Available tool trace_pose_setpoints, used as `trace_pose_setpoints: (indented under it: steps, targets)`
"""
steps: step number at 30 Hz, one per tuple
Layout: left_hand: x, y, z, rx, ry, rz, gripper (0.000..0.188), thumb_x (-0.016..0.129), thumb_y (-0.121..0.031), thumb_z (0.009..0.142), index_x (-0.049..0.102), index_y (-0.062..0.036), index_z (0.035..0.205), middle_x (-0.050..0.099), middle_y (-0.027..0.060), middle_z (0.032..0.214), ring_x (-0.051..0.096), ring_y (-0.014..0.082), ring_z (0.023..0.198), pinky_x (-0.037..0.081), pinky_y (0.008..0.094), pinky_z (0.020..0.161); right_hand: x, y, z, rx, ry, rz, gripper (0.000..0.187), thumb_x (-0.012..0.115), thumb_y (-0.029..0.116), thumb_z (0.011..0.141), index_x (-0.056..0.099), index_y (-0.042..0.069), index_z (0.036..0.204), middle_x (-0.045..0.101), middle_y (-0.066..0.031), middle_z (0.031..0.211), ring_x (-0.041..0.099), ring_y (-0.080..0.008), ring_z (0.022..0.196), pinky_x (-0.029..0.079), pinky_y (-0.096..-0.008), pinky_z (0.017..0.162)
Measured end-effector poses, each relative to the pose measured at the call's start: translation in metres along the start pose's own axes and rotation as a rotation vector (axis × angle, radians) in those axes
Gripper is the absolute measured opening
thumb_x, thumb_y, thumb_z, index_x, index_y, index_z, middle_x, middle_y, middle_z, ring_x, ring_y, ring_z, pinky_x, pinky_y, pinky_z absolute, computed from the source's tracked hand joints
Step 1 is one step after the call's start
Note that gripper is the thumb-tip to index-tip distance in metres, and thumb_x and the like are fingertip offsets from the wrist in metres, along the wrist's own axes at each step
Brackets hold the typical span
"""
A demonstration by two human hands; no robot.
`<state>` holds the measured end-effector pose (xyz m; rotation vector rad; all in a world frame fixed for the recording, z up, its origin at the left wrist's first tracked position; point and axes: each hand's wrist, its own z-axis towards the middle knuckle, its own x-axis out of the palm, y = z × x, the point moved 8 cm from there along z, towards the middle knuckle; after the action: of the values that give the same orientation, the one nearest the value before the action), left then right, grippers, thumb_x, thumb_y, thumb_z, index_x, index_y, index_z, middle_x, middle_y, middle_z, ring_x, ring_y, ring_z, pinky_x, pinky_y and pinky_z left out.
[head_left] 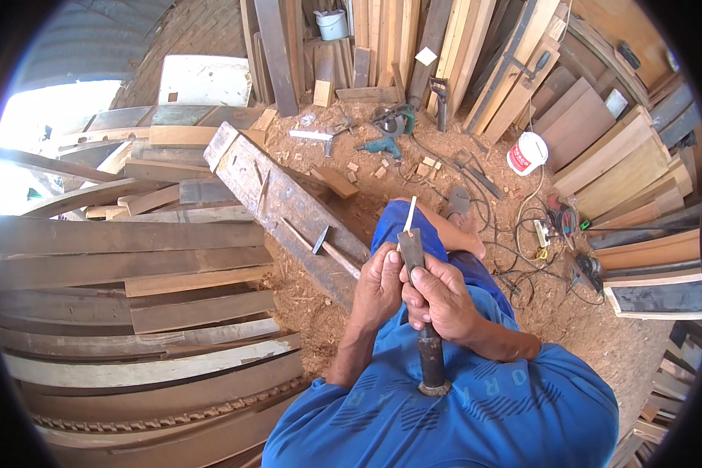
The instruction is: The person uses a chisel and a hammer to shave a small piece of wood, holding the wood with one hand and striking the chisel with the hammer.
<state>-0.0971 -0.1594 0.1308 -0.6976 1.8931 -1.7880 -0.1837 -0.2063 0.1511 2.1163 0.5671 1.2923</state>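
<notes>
In front of my chest, my right hand is wrapped round a chisel with a broad, dark blade pointing up and away. The chisel's dark round handle runs down toward my blue shirt. A thin pale strip of wood sticks up beside the blade's tip. My left hand is closed in a pinch at the blade's left side, its fingertips by the strip's lower end. Most of that lower end is hidden. On the worn plank bench to the left lies a hammer.
Stacked boards fill the left side. More planks lean along the back and right. On the shavings-covered floor lie a teal drill, a circular saw, tangled cables and a white-and-red bucket. My bare foot rests ahead.
</notes>
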Motion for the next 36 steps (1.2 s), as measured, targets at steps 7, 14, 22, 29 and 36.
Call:
trace_pose_setpoints:
  steps: [7,14,22,29,36]
  targets:
    - [-0.006,0.064,-0.065,-0.326,0.021,-0.037,0.032,0.041,-0.023,0.104,0.056,-0.0055,0.083,0.041,-0.0054,0.057,0.040,0.0039,0.052,0.032,0.0223,0.048,-0.036,0.053,-0.026,-0.307,-0.205,-0.010,0.019,0.041,0.023,0.104,0.049,0.006,0.103,0.044,-0.0002,0.068,0.040,-0.0056,0.050,0.042,-0.0247,0.048]
    - [-0.009,0.040,0.009,-0.085,-0.036,-0.560,0.030,0.039,-0.027,0.105,0.059,-0.0040,0.104,0.050,0.0017,0.077,0.048,0.0127,0.065,0.039,0.0274,0.058,-0.049,0.031,0.017,-0.164,-0.164,0.092,0.015,0.045,0.020,0.102,0.049,0.005,0.106,0.048,-0.0010,0.075,0.045,-0.0061,0.054,0.045,-0.0256,0.052]
    - [-0.001,0.026,0.033,-0.262,-0.012,-0.586,0.025,0.038,-0.026,0.106,0.054,-0.0093,0.096,0.050,-0.0034,0.069,0.042,0.0035,0.057,0.035,0.0186,0.051,-0.009,0.014,0.029,-0.010,0.000,0.185,0.016,0.043,0.021,0.102,0.051,0.007,0.106,0.049,-0.0003,0.075,0.043,-0.0061,0.051,0.046,-0.0263,0.051]
    - [-0.021,0.002,0.042,-0.043,0.000,-0.046,0.033,0.037,-0.026,0.106,0.052,-0.0097,0.083,0.048,-0.0053,0.070,0.043,0.0035,0.064,0.038,0.0217,0.057,0.018,-0.008,0.018,0.139,0.125,0.158,0.017,0.043,0.024,0.103,0.048,0.008,0.103,0.042,0.0026,0.070,0.036,-0.0040,0.048,0.040,-0.0243,0.046]
    - [-0.010,0.001,0.021,-0.141,-0.045,-0.115,0.033,0.035,-0.025,0.107,0.050,-0.0096,0.081,0.045,-0.0055,0.067,0.039,0.0033,0.060,0.034,0.0220,0.052,0.010,-0.006,0.007,0.115,0.076,0.078,0.018,0.045,0.025,0.102,0.048,0.007,0.102,0.039,0.0030,0.067,0.038,-0.0049,0.048,0.040,-0.0244,0.046]
